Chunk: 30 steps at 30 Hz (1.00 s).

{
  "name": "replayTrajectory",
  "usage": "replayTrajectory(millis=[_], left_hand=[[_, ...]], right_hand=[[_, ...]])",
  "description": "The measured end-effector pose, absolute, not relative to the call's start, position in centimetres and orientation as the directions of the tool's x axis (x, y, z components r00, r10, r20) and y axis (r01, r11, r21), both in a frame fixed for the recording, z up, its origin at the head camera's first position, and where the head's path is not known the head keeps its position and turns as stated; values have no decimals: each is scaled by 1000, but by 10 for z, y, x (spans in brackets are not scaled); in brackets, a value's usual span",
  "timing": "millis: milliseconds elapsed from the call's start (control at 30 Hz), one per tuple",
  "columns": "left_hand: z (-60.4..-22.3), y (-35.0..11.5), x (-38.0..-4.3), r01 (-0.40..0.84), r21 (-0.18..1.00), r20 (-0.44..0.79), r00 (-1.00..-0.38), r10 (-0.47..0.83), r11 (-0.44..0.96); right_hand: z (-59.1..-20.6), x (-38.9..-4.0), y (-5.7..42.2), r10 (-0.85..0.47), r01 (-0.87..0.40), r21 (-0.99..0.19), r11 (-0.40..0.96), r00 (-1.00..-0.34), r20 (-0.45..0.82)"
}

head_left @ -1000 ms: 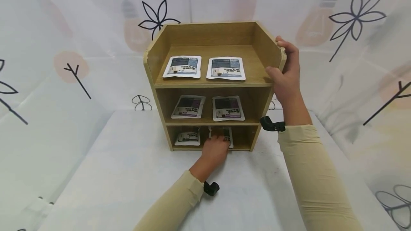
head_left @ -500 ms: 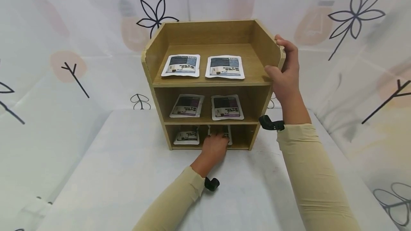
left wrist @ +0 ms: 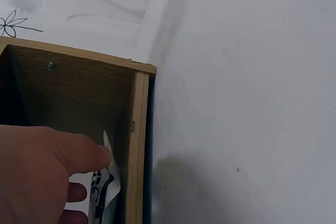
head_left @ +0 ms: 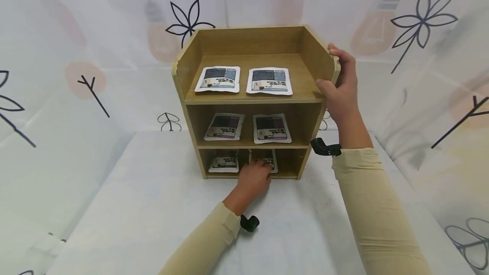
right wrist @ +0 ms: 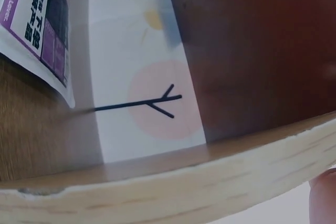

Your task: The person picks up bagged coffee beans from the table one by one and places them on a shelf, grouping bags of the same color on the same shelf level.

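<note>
A three-tier wooden shelf (head_left: pixel 250 102) stands upright on the table. My right hand (head_left: pixel 341 86) grips the top of its right side panel, thumb inside and fingers outside. On the bottom tier, my left hand (head_left: pixel 254 177) reaches over the front edge to the right-hand white coffee pouch (head_left: pixel 273 162), covering much of it. In the left wrist view, the thumb (left wrist: pixel 89 153) lies at a corner of that pouch (left wrist: pixel 107 192), with two fingertips on its other side. The left-hand bottom pouch (head_left: pixel 223 164) lies beside it, untouched.
Two blue-labelled pouches (head_left: pixel 217 79) lie on the top tier. Two purple-labelled pouches (head_left: pixel 271 128) lie on the middle tier. A white cloth (head_left: pixel 153 207) covers the table, and a patterned curtain (head_left: pixel 114 20) hangs behind.
The bottom right pouch has shifted slightly back into the shelf, with my left hand still at it. My right hand keeps its grip on the side panel.
</note>
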<state>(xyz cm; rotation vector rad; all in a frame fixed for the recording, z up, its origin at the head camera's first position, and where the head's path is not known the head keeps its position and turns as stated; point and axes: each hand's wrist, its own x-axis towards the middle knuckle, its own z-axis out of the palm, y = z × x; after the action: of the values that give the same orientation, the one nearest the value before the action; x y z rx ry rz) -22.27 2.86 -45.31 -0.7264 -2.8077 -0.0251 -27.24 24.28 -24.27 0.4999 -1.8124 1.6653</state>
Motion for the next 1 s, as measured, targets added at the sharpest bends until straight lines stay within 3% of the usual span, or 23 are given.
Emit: replayTrajectory(millis=[233,567,1000], left_hand=[[-441,15,-214,476,18,218,-860,461,879],[-416,-16,-197,478,39,280,-848,449,878],[-391,-63,-184,457,41,286,-857,428,888]], right_hand=[[-243,-265,247,115,-621,-766,167,-759,640],[-245,-246,248,77,-458,-806,376,-851,520],[-276,-221,257,-25,-389,-675,626,-876,482]])
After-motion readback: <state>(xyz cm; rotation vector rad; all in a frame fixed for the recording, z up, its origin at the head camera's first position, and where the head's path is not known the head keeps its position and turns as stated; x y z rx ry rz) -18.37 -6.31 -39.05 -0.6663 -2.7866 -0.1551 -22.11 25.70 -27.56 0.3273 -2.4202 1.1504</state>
